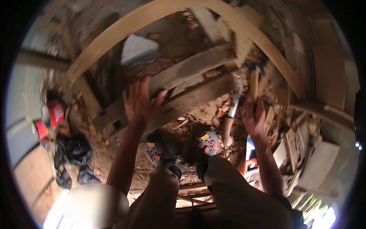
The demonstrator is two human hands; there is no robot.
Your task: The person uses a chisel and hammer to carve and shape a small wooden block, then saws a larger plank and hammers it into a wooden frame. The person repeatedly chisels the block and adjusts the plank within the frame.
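Note:
My left hand (139,101), fingers spread, is over or on a weathered wooden frame of planks (190,68) lying at a slant on the ground. Whether it presses on the wood I cannot tell, as the picture is blurred. To the right, my right hand (254,118) is closed round the pale wooden handle of a hammer (254,86), its dark head pointing away from me. Between that hand and my feet lies a long tool with a metal shaft and a brown wooden handle (227,128), its far end unclear.
A curved pale wooden strip (152,16) arches across the far side. Beyond the planks sits a grey block (139,49). Red cans (56,112) and a black plastic bag (74,152) lie left; scrap wood (291,147) is piled right. Wood chips cover the ground round my shoes (207,143).

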